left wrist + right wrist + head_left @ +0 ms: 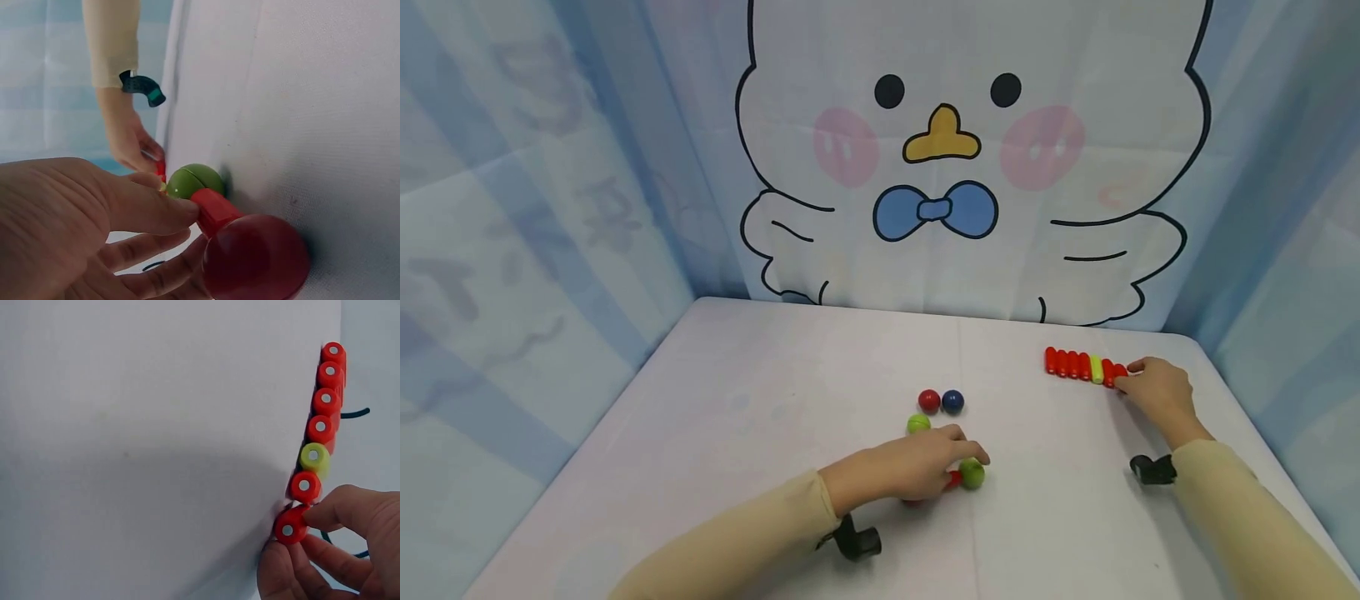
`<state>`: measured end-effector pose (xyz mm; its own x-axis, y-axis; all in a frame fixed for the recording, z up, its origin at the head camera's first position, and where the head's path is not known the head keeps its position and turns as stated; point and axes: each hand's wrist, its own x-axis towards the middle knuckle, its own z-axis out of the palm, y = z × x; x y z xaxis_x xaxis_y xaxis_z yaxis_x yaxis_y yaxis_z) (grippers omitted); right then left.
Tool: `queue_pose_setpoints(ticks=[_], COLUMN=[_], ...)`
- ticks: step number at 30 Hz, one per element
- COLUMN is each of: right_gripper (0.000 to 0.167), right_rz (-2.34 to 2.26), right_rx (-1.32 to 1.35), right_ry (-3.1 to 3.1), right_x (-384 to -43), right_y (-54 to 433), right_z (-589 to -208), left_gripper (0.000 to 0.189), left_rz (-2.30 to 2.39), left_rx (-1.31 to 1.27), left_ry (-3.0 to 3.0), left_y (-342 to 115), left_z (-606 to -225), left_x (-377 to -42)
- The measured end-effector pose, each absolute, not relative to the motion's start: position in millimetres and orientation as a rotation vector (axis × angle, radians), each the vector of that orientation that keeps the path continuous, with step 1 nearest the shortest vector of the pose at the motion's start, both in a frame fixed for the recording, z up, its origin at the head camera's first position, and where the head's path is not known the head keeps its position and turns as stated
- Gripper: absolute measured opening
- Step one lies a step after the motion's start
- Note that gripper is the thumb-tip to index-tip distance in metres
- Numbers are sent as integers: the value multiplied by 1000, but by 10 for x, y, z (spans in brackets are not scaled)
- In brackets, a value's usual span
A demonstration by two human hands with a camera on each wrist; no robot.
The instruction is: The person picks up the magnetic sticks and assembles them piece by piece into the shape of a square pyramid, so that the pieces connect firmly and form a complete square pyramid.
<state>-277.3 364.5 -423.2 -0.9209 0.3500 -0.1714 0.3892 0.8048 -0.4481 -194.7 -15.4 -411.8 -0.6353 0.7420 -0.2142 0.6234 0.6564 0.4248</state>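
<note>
In the left wrist view a short red rod (214, 211) links a green ball (195, 180) to a dark red ball (256, 259). My left hand (910, 468) grips this rod, thumb on top and fingers behind; from the head it covers most of the piece. At the far right of the table, my right hand (1161, 396) pinches the nearest red rod (291, 526) of a row between thumb and fingers. That rod stands slightly apart from the others. The row holds several red rods (320, 427) and one yellow-green rod (312, 456), their pale-holed ends showing.
Beyond my left hand a red ball (929, 402) and a blue ball (952, 402) lie side by side, with a light green ball (918, 424) just in front. Cloth curtains (550, 250) enclose the white table (760, 400) at the back and sides.
</note>
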Motion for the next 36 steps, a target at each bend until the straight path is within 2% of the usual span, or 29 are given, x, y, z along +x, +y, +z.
queue_pose_setpoints(ticks=[7,17,26,30,36], right_gripper=[45,47,48,49,49], right_rz=[-664,-630,-668,-670,-676], right_rx=[555,529,539,520,357], right_ry=[2872,2846,2804,2819,2844], right_x=[-2704,-2568,-2434,-2388,-2312], right_y=[3750,3856,3881,3845,3744], right_z=[-4162,-4125,-4167,-4186,-4189], left_gripper=[49,44,37,37,36], left_rz=[426,687,895,948,920], left_rx=[1065,780,649,636,692], left_ry=[2476,2406,2368,2343,2357], left_y=[-198,-290,-458,-520,-556], left_z=[-4099,-4137,-4235,-4241,-4214], left_x=[-1938,-2010,-2099,-2115,-2114])
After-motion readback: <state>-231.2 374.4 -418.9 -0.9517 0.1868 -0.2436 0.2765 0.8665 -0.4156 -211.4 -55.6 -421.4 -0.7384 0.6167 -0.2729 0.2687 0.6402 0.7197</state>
